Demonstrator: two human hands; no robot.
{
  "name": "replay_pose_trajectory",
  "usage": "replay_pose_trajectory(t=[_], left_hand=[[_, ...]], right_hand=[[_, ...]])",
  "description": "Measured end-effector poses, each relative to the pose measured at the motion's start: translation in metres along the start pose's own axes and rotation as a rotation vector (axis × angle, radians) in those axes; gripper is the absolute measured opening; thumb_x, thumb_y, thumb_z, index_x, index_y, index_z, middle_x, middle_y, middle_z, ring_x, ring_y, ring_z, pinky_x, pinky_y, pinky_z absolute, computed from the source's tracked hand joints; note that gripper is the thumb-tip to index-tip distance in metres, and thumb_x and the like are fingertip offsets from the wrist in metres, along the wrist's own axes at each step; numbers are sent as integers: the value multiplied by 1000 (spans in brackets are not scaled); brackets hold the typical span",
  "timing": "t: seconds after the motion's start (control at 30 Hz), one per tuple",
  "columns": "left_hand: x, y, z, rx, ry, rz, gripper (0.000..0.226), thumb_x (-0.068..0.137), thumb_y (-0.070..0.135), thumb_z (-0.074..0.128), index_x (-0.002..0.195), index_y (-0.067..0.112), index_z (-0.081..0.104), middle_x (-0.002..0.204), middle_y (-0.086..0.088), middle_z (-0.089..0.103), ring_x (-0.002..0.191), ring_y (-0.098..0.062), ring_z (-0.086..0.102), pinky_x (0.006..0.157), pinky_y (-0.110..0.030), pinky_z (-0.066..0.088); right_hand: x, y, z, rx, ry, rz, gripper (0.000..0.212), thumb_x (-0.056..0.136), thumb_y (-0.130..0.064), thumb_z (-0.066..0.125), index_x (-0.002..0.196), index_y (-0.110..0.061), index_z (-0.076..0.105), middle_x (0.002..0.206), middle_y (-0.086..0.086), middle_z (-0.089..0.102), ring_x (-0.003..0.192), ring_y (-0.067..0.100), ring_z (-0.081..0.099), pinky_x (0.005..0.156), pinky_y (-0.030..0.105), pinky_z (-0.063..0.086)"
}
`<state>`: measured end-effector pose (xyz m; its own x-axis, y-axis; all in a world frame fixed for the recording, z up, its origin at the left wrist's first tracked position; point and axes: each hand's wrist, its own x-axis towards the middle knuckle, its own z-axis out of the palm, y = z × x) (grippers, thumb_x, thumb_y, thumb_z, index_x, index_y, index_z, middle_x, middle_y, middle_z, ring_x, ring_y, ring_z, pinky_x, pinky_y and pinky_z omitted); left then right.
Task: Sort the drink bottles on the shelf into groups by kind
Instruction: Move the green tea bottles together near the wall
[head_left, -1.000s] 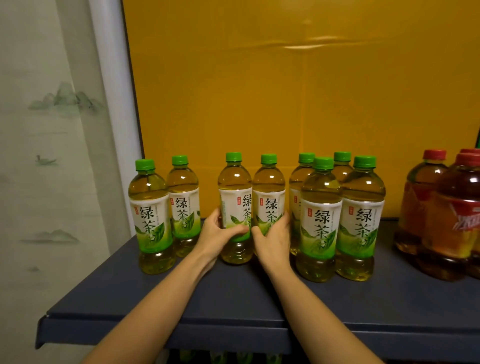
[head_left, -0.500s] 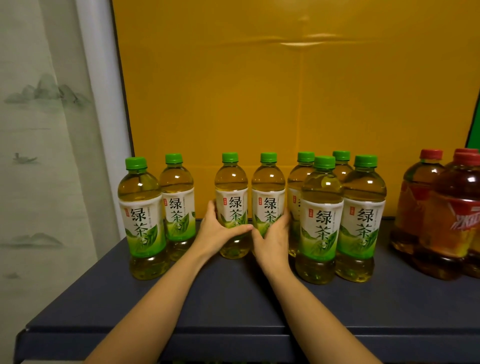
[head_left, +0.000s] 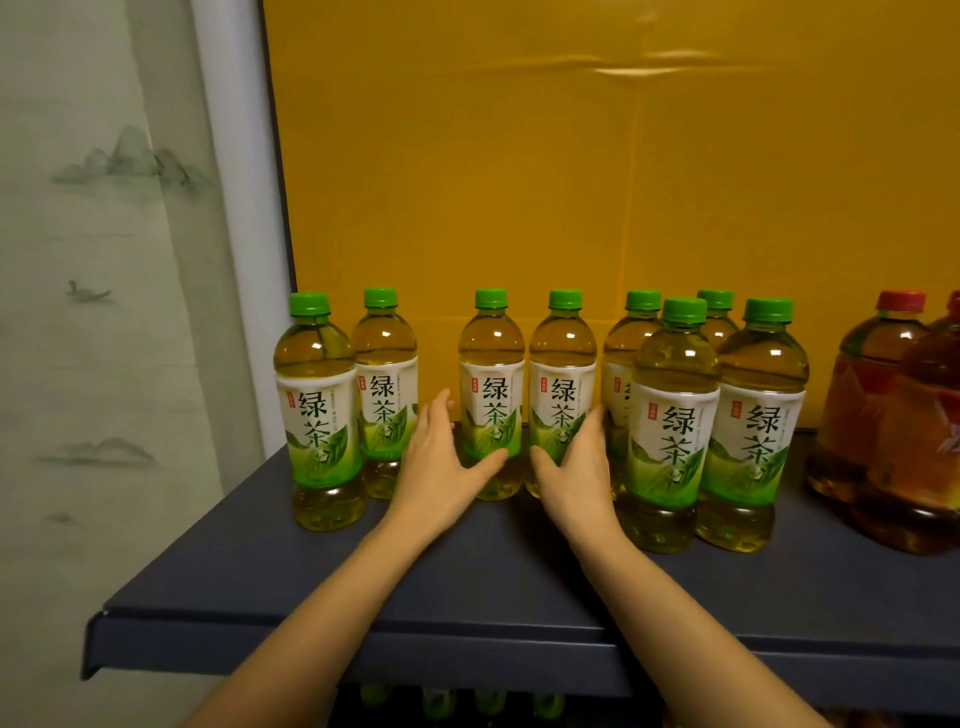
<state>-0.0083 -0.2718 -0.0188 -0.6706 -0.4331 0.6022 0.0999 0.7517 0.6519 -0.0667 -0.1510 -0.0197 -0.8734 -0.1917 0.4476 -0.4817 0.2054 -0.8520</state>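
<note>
Green-tea bottles (head_left: 319, 415) line the shelf's (head_left: 467, 587) back edge from its left end. Left hand (head_left: 441, 467) and right hand (head_left: 576, 467) — fingers straight, spread wide — flank the middle pair (head_left: 491, 395), thumbs touching. Red-capped bottles (head_left: 872, 415) stand at the right end.
</note>
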Motion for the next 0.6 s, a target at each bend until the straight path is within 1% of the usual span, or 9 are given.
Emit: replay_pose_trajectory(t=[0.07, 0.13, 0.2, 0.27, 0.3, 0.37, 0.47, 0.53, 0.6], left_hand=[[-15, 4, -19, 40, 145, 139, 55, 75, 27, 71, 123, 13, 49, 107, 1, 56, 97, -15, 53, 83, -24, 46], [-27, 3, -41, 120, 323, 257, 37, 76, 31, 61, 109, 15, 55, 96, 7, 52, 89, -6, 46, 78, -13, 38], [-33, -7, -60, 165, 480, 276, 41, 75, 29, 59, 111, 11, 50, 101, 5, 46, 94, -5, 38, 80, -14, 33], [-33, -20, -74, 148, 581, 185, 54, 72, 21, 66, 118, 7, 41, 110, -6, 44, 101, -9, 37, 85, -22, 33], [-32, -26, -79, 138, 592, 122, 63, 70, 15, 71, 122, 6, 37, 117, -12, 43, 106, -13, 38, 89, -27, 34], [-27, -37, -86, 109, 526, 2, 78, 70, 7, 76, 131, 4, 28, 130, -19, 37, 120, -23, 38, 96, -34, 35], [-21, -50, -90, -119, 351, -154, 90, 72, 11, 76, 139, 11, 17, 140, -7, 34, 124, -20, 41, 99, -32, 37], [-19, -56, -91, -323, 235, -287, 79, 72, 16, 76, 135, 18, 28, 132, 1, 46, 116, -17, 51, 98, -36, 43], [-20, -61, -91, -396, 167, -370, 59, 71, 21, 77, 120, 22, 45, 119, 1, 61, 107, -17, 59, 92, -37, 48]], right_hand=[[-13, -3, -6, 16, -28, -35, 83, 84, -4, 59, 147, -8, 6, 155, 9, 17, 143, 21, 16, 117, 39, 18], [-32, -11, -8, 39, -10, -125, 80, 86, -3, 56, 147, -11, 6, 156, 2, 11, 143, 12, 9, 117, 26, 10], [-47, -22, -3, 125, 6, -247, 71, 85, -2, 56, 144, -17, 19, 149, -3, 26, 138, 6, 20, 113, 22, 17], [-51, -33, 9, 243, -40, -316, 61, 84, -4, 55, 135, -25, 30, 135, -6, 41, 129, 5, 37, 108, 23, 30], [-49, -39, 16, 276, -84, -325, 58, 84, -5, 54, 132, -28, 31, 129, -6, 44, 123, 3, 41, 104, 18, 33], [-40, -48, 33, 292, -172, -317, 57, 86, -2, 54, 131, -26, 30, 127, -5, 45, 118, 0, 42, 97, 9, 35], [-23, -50, 61, 198, -262, -296, 65, 86, -4, 55, 141, -16, 22, 139, 0, 36, 128, 6, 34, 106, 15, 29], [-13, -47, 78, 160, -333, -230, 78, 85, -9, 59, 146, -13, 10, 149, 3, 25, 137, 12, 25, 109, 21, 22], [-7, -45, 92, 167, -421, -152, 94, 81, -13, 66, 147, -12, -2, 152, 4, 23, 140, 17, 23, 113, 28, 22]])
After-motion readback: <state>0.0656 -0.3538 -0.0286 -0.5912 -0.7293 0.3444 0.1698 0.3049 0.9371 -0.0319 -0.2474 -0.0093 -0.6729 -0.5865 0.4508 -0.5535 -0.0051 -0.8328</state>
